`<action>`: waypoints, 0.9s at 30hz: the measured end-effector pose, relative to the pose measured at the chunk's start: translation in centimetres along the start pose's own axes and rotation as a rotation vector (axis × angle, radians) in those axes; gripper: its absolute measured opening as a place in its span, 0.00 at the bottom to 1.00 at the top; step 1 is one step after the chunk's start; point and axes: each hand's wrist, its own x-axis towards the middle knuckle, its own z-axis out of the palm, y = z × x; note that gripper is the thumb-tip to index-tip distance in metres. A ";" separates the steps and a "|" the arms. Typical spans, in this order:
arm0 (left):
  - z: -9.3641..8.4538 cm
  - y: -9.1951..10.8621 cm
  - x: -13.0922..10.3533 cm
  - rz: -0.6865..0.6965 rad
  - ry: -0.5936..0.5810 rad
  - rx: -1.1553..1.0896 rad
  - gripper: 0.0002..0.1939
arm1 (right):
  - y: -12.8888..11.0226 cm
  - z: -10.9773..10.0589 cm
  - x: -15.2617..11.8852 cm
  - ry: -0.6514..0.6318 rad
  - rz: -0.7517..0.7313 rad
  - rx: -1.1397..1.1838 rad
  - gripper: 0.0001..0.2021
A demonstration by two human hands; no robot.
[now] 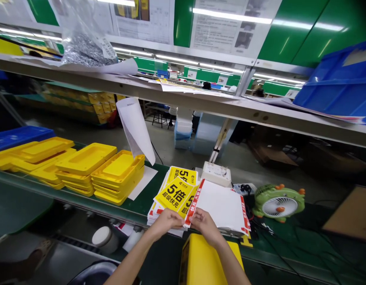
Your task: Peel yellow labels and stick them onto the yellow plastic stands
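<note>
Both hands pinch the near edge of a card [221, 206] atop the stack [171, 198], dead centre of the belt [135, 206]. Left hand [167, 221] grips the corner at 9 o'clock, right hand [205, 225] just beside it at 3. It looks thin, light, bendy and probably slick, so I'd hold it by the edges. Yellow trays [90, 170] sit at 10 o'clock, a fan [279, 204] at 3.

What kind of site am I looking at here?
Likely a factory packing line: a green conveyor belt, stacked yellow plastic trays, and a pile of yellow printed cards under both hands.
</note>
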 end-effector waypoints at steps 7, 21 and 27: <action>-0.8 2.2 -1.0 0.085 -0.126 0.261 0.12 | -1.1 -0.2 -0.4 -0.102 0.127 0.076 0.27; 1.1 2.5 -1.8 0.254 0.216 0.510 0.13 | -0.5 1.3 0.4 0.046 0.020 0.084 0.24; 0.7 1.7 -1.3 0.188 0.216 0.283 0.10 | -0.4 1.6 -0.2 -0.020 0.003 -0.008 0.24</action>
